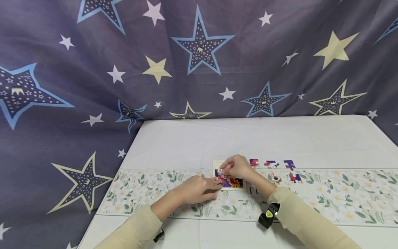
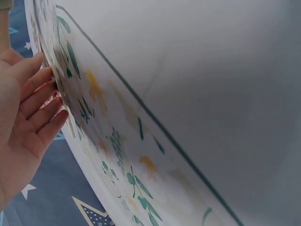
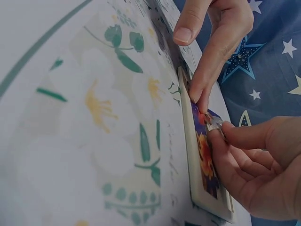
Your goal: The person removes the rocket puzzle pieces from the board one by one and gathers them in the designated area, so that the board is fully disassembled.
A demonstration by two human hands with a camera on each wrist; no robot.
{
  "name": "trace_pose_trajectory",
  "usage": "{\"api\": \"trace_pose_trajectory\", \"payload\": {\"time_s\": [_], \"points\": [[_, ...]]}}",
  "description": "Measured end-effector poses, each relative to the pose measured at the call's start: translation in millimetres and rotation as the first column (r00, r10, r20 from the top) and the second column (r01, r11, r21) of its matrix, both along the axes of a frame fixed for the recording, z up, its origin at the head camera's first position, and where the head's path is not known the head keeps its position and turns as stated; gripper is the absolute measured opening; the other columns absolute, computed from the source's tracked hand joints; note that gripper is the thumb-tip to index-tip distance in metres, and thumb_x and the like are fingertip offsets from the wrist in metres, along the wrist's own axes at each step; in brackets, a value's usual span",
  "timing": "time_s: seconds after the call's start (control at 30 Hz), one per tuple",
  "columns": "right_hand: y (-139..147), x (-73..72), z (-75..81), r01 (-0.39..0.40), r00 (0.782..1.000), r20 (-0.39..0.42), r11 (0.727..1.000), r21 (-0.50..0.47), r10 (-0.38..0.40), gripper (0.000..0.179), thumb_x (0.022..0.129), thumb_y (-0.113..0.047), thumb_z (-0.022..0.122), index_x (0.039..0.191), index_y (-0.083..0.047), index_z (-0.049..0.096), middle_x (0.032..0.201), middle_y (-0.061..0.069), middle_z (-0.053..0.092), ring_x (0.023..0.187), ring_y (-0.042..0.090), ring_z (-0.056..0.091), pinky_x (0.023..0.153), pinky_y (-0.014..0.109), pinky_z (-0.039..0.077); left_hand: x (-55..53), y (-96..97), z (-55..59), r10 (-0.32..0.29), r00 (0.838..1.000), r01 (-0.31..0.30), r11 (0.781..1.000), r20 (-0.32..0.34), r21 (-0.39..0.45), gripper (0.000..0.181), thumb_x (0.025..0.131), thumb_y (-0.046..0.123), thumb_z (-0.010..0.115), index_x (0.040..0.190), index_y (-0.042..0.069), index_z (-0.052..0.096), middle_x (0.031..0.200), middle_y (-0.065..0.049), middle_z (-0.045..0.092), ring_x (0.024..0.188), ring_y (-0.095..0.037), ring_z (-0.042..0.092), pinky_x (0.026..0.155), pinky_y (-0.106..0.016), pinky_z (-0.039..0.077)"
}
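A small jigsaw board with a pale rim [image 1: 218,163] lies on the floral strip of the tablecloth, its picture part purple, red and orange. My right hand [image 1: 237,167] is over the board's upper part. In the right wrist view its thumb and forefinger pinch a jigsaw piece [image 3: 215,122], tilted above the picture. From the left, my left hand [image 1: 198,190] reaches the board with extended fingers, and its fingertips touch the picture at the left side. The left wrist view shows that hand's fingers [image 2: 40,101] lying along the board's edge.
Right of the board lie several loose jigsaw pieces, among them a purple one [image 1: 289,164], a red one [image 1: 254,162] and one with an animal face [image 1: 275,178]. A star-patterned curtain [image 1: 199,86] hangs behind the white table [image 1: 174,141].
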State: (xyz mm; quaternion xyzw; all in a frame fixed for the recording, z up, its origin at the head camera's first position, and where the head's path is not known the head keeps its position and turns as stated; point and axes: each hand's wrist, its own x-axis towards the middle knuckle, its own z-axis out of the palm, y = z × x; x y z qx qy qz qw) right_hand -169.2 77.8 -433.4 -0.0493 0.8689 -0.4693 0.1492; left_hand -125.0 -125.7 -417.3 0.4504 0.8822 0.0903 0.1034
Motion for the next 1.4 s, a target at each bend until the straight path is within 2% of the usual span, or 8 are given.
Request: {"api": "trace_pose_trajectory", "payload": {"time_s": [0.13, 0.33, 0.43, 0.63, 0.83, 1.17, 1.4], "points": [[2.0, 1.7, 1.6, 0.019, 1.000, -0.010, 1.000, -0.001, -0.019, 0.009, 0.080, -0.003, 0.075, 0.089, -0.003, 0.075, 0.071, 0.007, 0.073, 0.058, 0.010, 0.067, 0.056, 0.024, 0.058, 0.8, 0.1, -0.9, -0.002, 1.000, 0.002, 1.000, 0.003, -0.006, 0.037, 0.097, 0.034, 0.055, 0.131, 0.019, 0.061, 0.137, 0.006, 0.058, 0.132, -0.011, 0.051, 0.107, -0.034, 0.046], [13.2, -1.0, 8.4, 0.042, 0.990, -0.138, 0.997, 0.067, -0.032, 0.005, 0.081, -0.006, 0.073, 0.086, -0.006, 0.076, 0.069, 0.006, 0.072, 0.055, 0.010, 0.064, 0.051, 0.021, 0.050, 1.5, -0.8, -0.9, 0.011, 1.000, -0.011, 1.000, 0.019, -0.013, 0.038, 0.097, 0.035, 0.055, 0.131, 0.020, 0.061, 0.137, 0.007, 0.058, 0.133, -0.012, 0.051, 0.108, -0.034, 0.046], [20.6, -2.2, 11.5, 0.034, 0.986, -0.168, 0.996, 0.076, -0.021, 0.008, 0.082, -0.003, 0.069, 0.086, -0.005, 0.076, 0.070, 0.006, 0.073, 0.055, 0.009, 0.062, 0.052, 0.021, 0.047, 1.2, -1.5, -0.7, 0.012, 1.000, -0.012, 1.000, 0.017, -0.014, 0.037, 0.097, 0.035, 0.055, 0.132, 0.021, 0.060, 0.138, 0.006, 0.057, 0.133, -0.012, 0.051, 0.107, -0.034, 0.046], [35.3, -2.2, 12.1, 0.046, 0.991, -0.133, 0.996, 0.082, -0.034, 0.008, 0.082, -0.006, 0.071, 0.088, -0.005, 0.075, 0.072, 0.006, 0.072, 0.058, 0.010, 0.062, 0.053, 0.021, 0.049, 0.3, -1.9, 0.1, 0.000, 1.000, 0.000, 1.000, 0.004, -0.007, 0.038, 0.097, 0.035, 0.055, 0.132, 0.020, 0.060, 0.139, 0.005, 0.056, 0.132, -0.013, 0.052, 0.108, -0.035, 0.046], [51.6, 1.3, 10.2, 0.045, 0.996, -0.073, 0.998, 0.040, -0.042, 0.011, 0.083, -0.006, 0.073, 0.092, -0.002, 0.074, 0.074, 0.008, 0.072, 0.061, 0.013, 0.069, 0.059, 0.027, 0.058, 1.3, -2.1, 0.2, 0.003, 1.000, -0.003, 1.000, 0.000, -0.020, 0.038, 0.098, 0.036, 0.054, 0.132, 0.021, 0.060, 0.140, 0.006, 0.055, 0.132, -0.013, 0.051, 0.107, -0.035, 0.046], [81.4, 10.0, 10.7, -0.005, 1.000, -0.019, 1.000, -0.006, 0.005, 0.015, 0.086, -0.006, 0.069, 0.099, 0.003, 0.071, 0.079, 0.011, 0.073, 0.068, 0.016, 0.071, 0.065, 0.031, 0.060, 1.5, -1.8, 0.0, -0.001, 1.000, 0.001, 1.000, -0.004, -0.023, 0.038, 0.098, 0.036, 0.053, 0.133, 0.022, 0.059, 0.141, 0.006, 0.055, 0.133, -0.013, 0.050, 0.107, -0.038, 0.047], [96.9, 16.4, 11.1, 0.009, 0.999, -0.033, 0.999, 0.033, -0.007, 0.016, 0.087, -0.007, 0.068, 0.099, 0.003, 0.071, 0.079, 0.010, 0.073, 0.069, 0.015, 0.070, 0.065, 0.030, 0.060, 1.1, -1.5, 0.5, 0.007, 1.000, -0.007, 1.000, 0.001, -0.016, 0.038, 0.097, 0.036, 0.054, 0.132, 0.021, 0.060, 0.140, 0.006, 0.055, 0.133, -0.013, 0.051, 0.108, -0.038, 0.046]]}}
